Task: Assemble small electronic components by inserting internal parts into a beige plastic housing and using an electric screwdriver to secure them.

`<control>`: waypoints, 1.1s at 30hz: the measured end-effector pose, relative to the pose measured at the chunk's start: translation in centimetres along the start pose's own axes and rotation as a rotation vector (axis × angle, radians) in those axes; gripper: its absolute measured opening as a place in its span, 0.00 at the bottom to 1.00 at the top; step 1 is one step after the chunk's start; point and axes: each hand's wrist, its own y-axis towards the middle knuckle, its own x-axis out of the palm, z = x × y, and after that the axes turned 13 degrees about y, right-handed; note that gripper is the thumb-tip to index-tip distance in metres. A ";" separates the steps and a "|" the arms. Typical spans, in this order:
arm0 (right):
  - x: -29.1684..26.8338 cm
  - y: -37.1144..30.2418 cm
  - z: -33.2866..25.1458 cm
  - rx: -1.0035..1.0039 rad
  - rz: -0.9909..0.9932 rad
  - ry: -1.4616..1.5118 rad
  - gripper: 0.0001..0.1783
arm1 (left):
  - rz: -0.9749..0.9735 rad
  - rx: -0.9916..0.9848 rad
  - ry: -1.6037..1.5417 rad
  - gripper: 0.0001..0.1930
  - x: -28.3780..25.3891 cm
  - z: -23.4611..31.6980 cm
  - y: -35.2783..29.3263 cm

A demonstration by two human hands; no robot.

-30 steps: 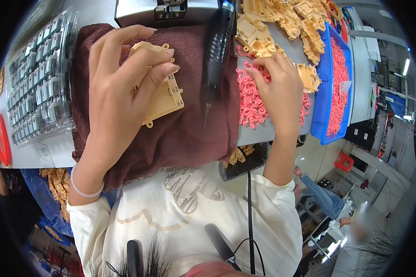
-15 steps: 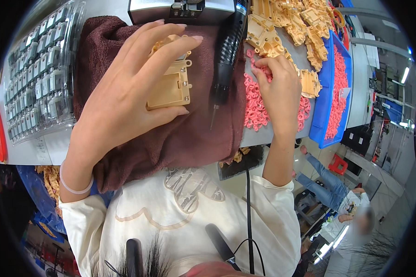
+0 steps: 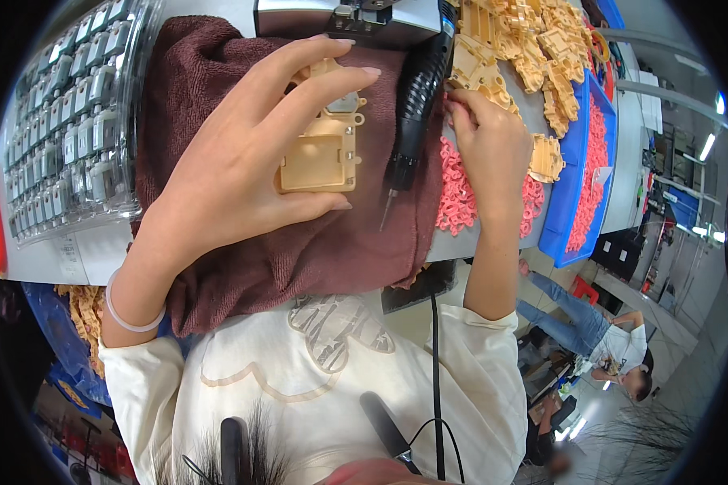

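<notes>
Left hand (image 3: 218, 166) wide, gripping boxy pale-yellow plastic housing (image 3: 319, 162), long axis pointing away | right hand (image 3: 493, 145) rightward, curled by pink plastic rings (image 3: 455, 206), grip can't be told!

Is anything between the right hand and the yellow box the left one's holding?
Yes: seen from above, the black screwdriver is between the right hand and the yellow box in the left hand.

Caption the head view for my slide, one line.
Left hand gripping a yellow case over a brown towel, right hand at the pink rings, black screwdriver between them.
</notes>
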 end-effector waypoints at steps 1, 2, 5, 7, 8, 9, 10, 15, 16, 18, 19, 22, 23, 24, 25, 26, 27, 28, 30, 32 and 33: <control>0.0 0.1 0.0 -0.001 -0.003 0.001 0.08 | 0.007 0.005 -0.011 0.45 0.1 0.0 0.0; 0.0 0.1 0.0 0.000 -0.016 -0.001 0.08 | 0.007 0.003 -0.012 0.45 0.1 -0.1 -0.1; 0.4 0.4 0.2 -0.077 -0.039 -0.069 0.06 | 0.014 0.008 -0.008 0.45 0.1 -0.2 -0.2; 0.6 0.7 0.3 -0.160 -0.049 -0.134 0.05 | 0.025 0.009 0.011 0.45 0.1 -0.2 -0.3; 0.6 0.9 0.3 -0.178 -0.049 -0.162 0.05 | 0.029 0.005 0.010 0.45 0.1 -0.3 -0.3; 0.6 1.1 0.3 -0.198 -0.050 -0.190 0.04 | 0.039 0.004 0.002 0.46 0.2 -0.3 -0.4; 0.4 1.1 0.5 -0.202 -0.050 -0.186 0.04 | 0.045 0.004 -0.002 0.46 0.2 -0.2 -0.3; -2.9 1.4 -2.3 0.005 0.032 0.435 0.04 | 0.080 -0.001 -0.029 0.48 0.6 -0.2 0.1; -3.7 1.6 -3.1 -0.130 0.038 0.485 0.04 | 0.082 0.013 -0.028 0.48 0.7 -0.2 0.0; -4.0 2.2 -4.9 -0.198 -0.006 0.476 0.04 | 0.072 0.010 -0.023 0.48 0.7 -0.2 -0.1; -4.1 2.5 -5.4 -0.279 -0.044 0.464 0.04 | 0.076 0.011 -0.010 0.48 0.6 -0.2 0.0; -4.3 2.2 -3.5 -0.167 -0.058 0.446 0.06 | 0.084 0.008 0.003 0.48 0.6 -0.2 -0.3; -4.5 1.9 -2.7 -0.072 -0.016 0.446 0.07 | 0.089 0.003 0.003 0.48 0.7 -0.3 -0.2; -5.1 1.5 -1.8 0.009 -0.088 0.419 0.07 | 0.093 0.013 -0.004 0.48 0.9 -0.4 -0.1; -5.1 1.0 -1.9 0.016 -0.087 0.420 0.07 | 0.087 0.031 -0.014 0.47 1.0 -0.4 -0.2; -5.0 0.5 -2.0 0.054 -0.192 0.373 0.08 | 0.080 0.033 -0.017 0.47 0.9 -0.5 -0.3; -4.8 0.2 -2.0 0.092 -0.296 0.327 0.08 | 0.083 0.031 0.001 0.47 0.8 -0.6 -0.4; -4.4 -0.1 -1.5 0.006 -0.302 0.301 0.10 | 0.090 0.033 0.016 0.46 0.8 -0.5 -0.3; -3.4 -0.7 -0.9 0.017 -0.276 0.255 0.10 | 0.080 0.036 0.012 0.46 0.7 -0.3 -0.2; -3.0 -0.6 -0.9 0.011 -0.252 0.219 0.10 | 0.075 0.027 0.021 0.46 0.7 -0.3 -0.2; -2.9 -0.5 -1.0 0.040 -0.284 0.245 0.09 | 0.080 0.028 0.016 0.46 0.8 -0.4 -0.2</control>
